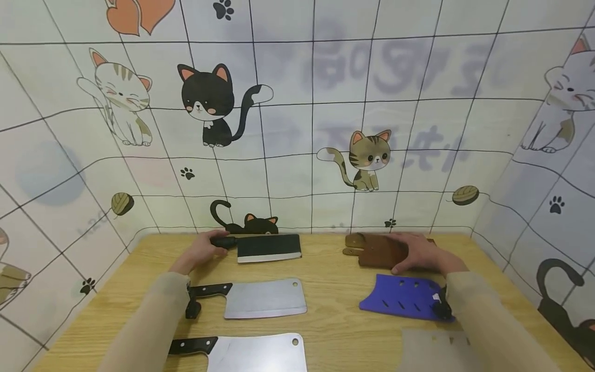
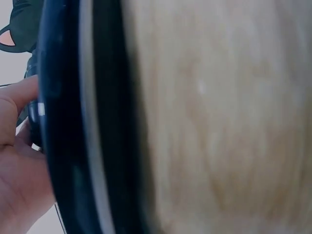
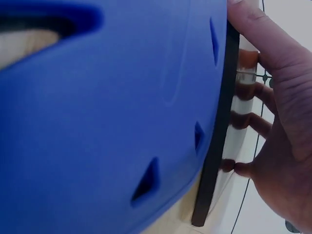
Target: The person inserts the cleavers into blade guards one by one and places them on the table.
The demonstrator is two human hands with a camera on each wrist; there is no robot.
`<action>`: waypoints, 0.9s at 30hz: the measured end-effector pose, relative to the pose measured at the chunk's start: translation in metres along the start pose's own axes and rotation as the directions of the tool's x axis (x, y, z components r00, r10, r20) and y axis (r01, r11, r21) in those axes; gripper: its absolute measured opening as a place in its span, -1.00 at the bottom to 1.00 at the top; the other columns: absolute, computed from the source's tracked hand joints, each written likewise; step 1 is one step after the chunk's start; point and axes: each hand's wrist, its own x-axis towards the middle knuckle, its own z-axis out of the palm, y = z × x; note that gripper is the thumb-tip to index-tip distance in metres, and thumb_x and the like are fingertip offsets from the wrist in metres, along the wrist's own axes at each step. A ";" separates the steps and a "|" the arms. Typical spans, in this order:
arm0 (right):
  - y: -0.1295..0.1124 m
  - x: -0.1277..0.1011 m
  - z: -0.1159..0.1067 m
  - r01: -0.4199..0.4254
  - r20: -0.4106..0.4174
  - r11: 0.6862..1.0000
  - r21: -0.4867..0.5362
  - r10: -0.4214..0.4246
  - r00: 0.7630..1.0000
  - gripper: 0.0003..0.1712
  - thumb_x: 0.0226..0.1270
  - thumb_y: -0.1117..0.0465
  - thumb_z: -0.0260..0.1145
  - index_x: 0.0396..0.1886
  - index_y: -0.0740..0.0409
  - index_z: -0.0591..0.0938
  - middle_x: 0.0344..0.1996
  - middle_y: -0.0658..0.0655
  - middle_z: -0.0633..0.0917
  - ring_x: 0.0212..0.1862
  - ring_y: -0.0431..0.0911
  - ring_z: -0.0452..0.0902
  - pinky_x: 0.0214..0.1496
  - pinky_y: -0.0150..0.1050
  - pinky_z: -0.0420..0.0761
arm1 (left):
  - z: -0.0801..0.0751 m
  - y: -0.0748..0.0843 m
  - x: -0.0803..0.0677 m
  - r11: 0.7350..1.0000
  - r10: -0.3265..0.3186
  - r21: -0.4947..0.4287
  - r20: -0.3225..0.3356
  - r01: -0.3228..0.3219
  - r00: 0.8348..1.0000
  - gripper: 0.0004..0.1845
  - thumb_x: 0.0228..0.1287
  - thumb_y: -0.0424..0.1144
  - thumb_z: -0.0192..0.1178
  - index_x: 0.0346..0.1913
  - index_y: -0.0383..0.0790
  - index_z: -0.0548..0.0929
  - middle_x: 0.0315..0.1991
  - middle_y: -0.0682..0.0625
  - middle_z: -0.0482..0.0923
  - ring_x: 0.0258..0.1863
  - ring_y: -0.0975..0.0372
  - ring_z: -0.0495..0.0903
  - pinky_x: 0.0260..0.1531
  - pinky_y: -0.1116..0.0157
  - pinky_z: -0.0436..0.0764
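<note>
At the back left of the table my left hand (image 1: 207, 247) holds the black handle of a cleaver (image 1: 268, 247) with a dark blade and a bright edge. Thumb and fingers meet that handle in the left wrist view. My right hand (image 1: 422, 252) spans a brown leather knife sheath (image 1: 377, 251) at the back right, thumb at its near edge. Its fingertips touch the glossy surface in the right wrist view. Just in front of that hand lies a blue plastic knife sheath (image 1: 395, 297), partly under the right wrist camera.
Two silver cleavers lie nearer on the left: a middle cleaver (image 1: 267, 298) and a front cleaver (image 1: 260, 354), cut by the frame. A pale translucent sheath (image 1: 429, 351) lies front right, partly under the right forearm. Cat-print walls (image 1: 288, 129) enclose the wooden table (image 1: 332, 294).
</note>
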 end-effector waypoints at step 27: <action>0.007 -0.007 -0.003 0.079 0.051 0.994 0.081 -0.084 0.995 0.22 -0.16 -0.09 0.71 0.47 0.36 0.38 0.30 0.45 0.50 0.19 0.26 0.50 0.22 0.23 0.44 | 0.001 0.005 -0.008 0.999 0.010 -0.053 0.014 -0.010 1.000 -0.42 0.13 -0.45 0.45 0.26 -0.41 0.62 0.36 -0.44 0.39 0.33 -0.28 0.35 0.34 -0.19 0.24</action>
